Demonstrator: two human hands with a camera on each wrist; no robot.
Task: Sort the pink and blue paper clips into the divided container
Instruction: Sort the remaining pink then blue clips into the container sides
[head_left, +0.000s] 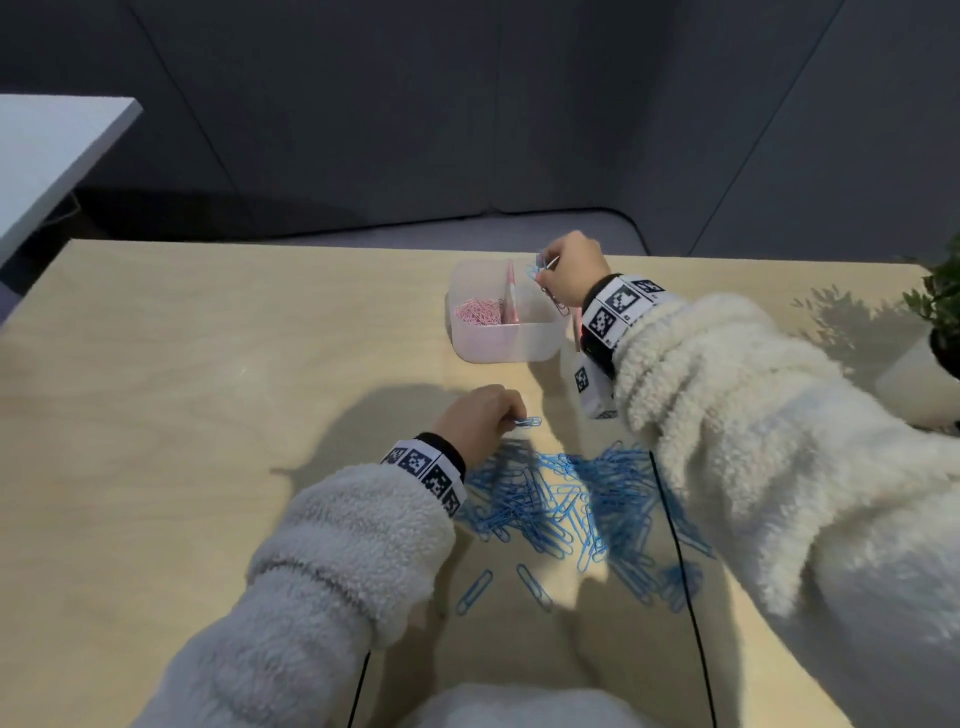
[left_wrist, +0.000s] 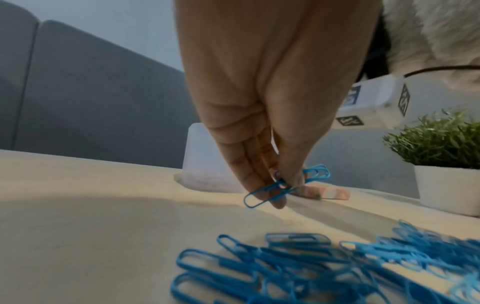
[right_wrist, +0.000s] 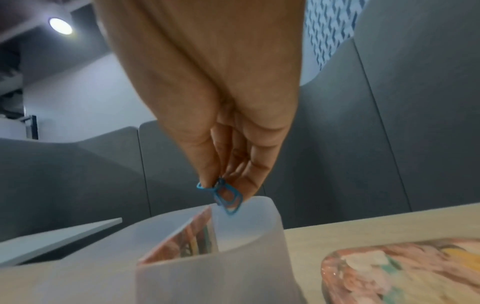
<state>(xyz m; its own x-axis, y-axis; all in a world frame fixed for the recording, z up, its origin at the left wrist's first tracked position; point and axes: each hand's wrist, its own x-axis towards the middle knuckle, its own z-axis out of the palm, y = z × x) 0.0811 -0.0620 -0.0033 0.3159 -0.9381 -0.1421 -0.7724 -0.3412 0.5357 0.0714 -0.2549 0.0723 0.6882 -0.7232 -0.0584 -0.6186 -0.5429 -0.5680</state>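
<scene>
A translucent divided container (head_left: 498, 345) stands at the far middle of the table, with pink clips (head_left: 478, 312) in its left compartment. My right hand (head_left: 569, 273) hovers over the right compartment (right_wrist: 241, 236) and pinches blue clips (right_wrist: 226, 197) at the fingertips. A large pile of blue clips (head_left: 571, 504) lies near me. Just beyond the pile, my left hand (head_left: 480, 418) pinches blue clips (left_wrist: 280, 185) slightly above the table.
A potted green plant (head_left: 935, 332) in a white pot stands at the right edge. A flat pink patterned object (right_wrist: 405, 271) lies right of the container. A white tabletop (head_left: 47, 156) sits off to the far left. Black cables run down from both wrists.
</scene>
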